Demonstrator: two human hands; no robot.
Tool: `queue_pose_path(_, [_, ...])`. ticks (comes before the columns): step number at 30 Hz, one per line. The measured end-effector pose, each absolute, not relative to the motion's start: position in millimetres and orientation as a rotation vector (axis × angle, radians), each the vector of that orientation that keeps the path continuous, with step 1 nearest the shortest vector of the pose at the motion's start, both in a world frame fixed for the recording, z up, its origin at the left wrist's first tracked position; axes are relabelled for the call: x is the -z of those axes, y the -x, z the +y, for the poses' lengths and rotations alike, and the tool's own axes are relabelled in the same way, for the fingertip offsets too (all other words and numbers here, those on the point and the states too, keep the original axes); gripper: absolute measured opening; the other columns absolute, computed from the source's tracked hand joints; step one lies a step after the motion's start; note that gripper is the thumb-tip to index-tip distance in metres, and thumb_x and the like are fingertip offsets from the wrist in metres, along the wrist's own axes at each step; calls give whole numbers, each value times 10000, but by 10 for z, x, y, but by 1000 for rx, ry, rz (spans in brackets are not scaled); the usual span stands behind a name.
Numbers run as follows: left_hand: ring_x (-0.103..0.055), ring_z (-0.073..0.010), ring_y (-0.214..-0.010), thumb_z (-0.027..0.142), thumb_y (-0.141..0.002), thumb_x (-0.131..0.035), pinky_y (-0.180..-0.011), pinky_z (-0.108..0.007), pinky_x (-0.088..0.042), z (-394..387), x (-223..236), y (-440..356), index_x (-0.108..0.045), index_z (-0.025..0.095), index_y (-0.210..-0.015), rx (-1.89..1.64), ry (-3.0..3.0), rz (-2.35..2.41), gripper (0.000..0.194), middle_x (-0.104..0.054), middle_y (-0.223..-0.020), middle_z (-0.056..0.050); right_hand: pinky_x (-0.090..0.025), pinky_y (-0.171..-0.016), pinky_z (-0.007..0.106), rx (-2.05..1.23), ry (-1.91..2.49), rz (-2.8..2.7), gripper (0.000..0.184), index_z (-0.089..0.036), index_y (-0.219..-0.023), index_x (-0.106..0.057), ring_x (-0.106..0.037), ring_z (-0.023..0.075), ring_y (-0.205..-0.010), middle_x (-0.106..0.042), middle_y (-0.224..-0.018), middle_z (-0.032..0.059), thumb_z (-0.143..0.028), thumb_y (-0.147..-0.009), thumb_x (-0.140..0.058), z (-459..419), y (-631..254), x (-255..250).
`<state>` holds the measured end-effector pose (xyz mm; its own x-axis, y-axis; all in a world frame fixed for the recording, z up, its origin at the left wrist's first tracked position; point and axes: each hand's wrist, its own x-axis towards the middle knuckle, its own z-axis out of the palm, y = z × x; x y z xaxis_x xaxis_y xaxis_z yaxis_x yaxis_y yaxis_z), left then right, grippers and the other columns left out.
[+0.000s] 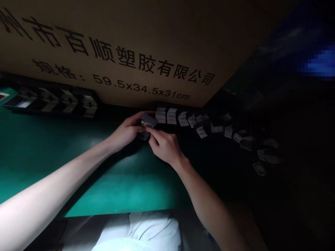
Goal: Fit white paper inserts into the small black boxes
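Right hand (pixel 166 145) is poking at the small lidded box (pixel 149 120) over the green tabletop (pixel 112 188), can't tell if it's gripping; left hand (pixel 128 130)'s pinching it. Loose pinch? Box could be slipping, knocking the open boxes (pixel 172 116) by the carton (pixel 157 42), imo.

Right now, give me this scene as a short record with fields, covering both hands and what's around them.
left hand: holding a small grey-topped case
right hand: fingers at the case
surface: green tabletop
behind: large cardboard carton with black print
to the left: row of open dark boxes
to the right: uneven line of small pale-faced pieces, details unclear
lighting: dim, darkest at right
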<state>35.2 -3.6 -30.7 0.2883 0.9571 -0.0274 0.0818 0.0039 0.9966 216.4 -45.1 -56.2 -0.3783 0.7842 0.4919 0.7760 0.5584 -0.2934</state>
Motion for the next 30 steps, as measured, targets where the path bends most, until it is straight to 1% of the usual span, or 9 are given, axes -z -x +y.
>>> queue_pose_path(5, [-671,-290,-1070,149,-712,-615,-866,-353,-557,-50,273,-355,-677,245,-1383,-894,-1448,1084,680,-759,-1188,-42,-554,-648,210,5,1281,-2232,423,-250,-1369,-710,-741,148,-738,-814,-975,40,-195,-1005,-502,-453,-2167,568])
queue_pose_path(8, [-663,-318,-1149,163,-724,-621,-946,-385,-561,-48,262,-353,-662,233,-1423,-889,-1494,1105,704,-755,-1259,-55,-548,-639,212,16,1276,-2228,447,-264,-1410,-679,-735,150,-729,-809,-969,39,-197,-1006,-500,-454,-2159,569])
queue_pose_path(12, [-632,-337,-1268,181,-755,-626,-1064,-426,-528,-40,291,-350,-563,247,-1547,-886,-1500,1105,797,-738,-1348,-56,-535,-604,219,7,1291,-2262,491,-231,-1467,-624,-693,150,-648,-786,-837,29,-204,-989,-513,-444,-2151,597])
queue_pose_path(15, [-637,-342,-1273,186,-767,-629,-1069,-428,-537,-39,316,-351,-545,255,-1566,-900,-1509,1123,807,-750,-1328,-50,-518,-576,224,13,1294,-2286,523,-206,-1485,-603,-662,148,-601,-769,-774,21,-192,-972,-501,-440,-2150,617])
queue_pose_path(18, [-679,-351,-1198,185,-757,-634,-1016,-430,-576,-39,322,-358,-611,239,-1515,-931,-1492,1157,760,-783,-1253,-51,-501,-562,223,12,1296,-2289,538,-208,-1491,-597,-647,143,-575,-761,-750,14,-181,-965,-487,-451,-2142,616])
queue_pose_path(21, [-673,-354,-1229,173,-756,-636,-1063,-442,-554,-37,321,-362,-644,243,-1484,-953,-1492,1170,731,-769,-1313,-42,-500,-563,221,-7,1327,-2280,532,-211,-1485,-597,-652,143,-576,-765,-762,14,-185,-966,-482,-468,-2121,602])
queue_pose_path(25, [-621,-346,-1333,157,-785,-606,-1167,-465,-477,-37,331,-360,-577,243,-1541,-935,-1541,1170,761,-705,-1440,-31,-530,-570,243,-33,1389,-2271,558,-216,-1523,-545,-675,170,-589,-787,-822,27,-201,-967,-491,-478,-2090,581])
queue_pose_path(30, [-546,-336,-1437,173,-822,-586,-1249,-458,-384,-59,324,-371,-556,219,-1556,-921,-1596,1152,736,-634,-1530,-29,-579,-650,278,-81,1505,-2309,618,-213,-1574,-470,-738,218,-703,-810,-935,52,-198,-957,-486,-482,-2073,513])
